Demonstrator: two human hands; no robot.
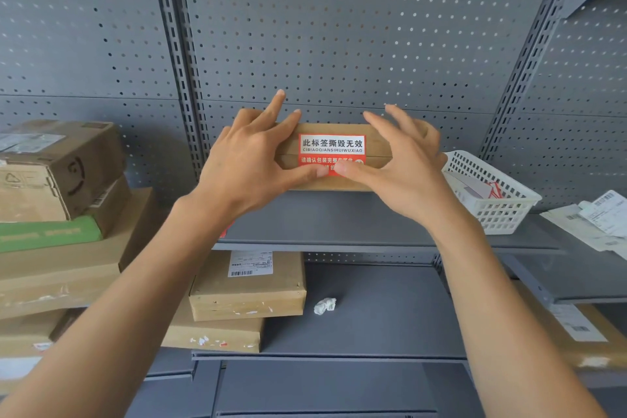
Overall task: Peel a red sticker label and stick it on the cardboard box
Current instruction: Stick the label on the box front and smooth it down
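- Cardboard box [339,181] sits at the middle of the frame on a grey metal shelf [339,220], backed by a perforated grey panel [339,27].
- A red sticker label [331,149] with a white band of black characters lies flat on the box front, across the seam between its flaps.
- The left hand [244,166] rests over the box's left end, fingers spread along the top edge, thumb pressing the lower edge of the label.
- The right hand [403,166] covers the right end, fingers splayed and lifted, thumb tip touching the label just beside the left thumb.
- Neither grip is closed around anything; both hands are spread wide, pressing with the thumbs.
- A white plastic basket [492,193] stands at the right of the frame, near the box.
- Stacked parcels [61,180] fill the left side.
- A crumpled white paper scrap [325,305] lies on the lower shelf, beside two flat boxes [247,299].
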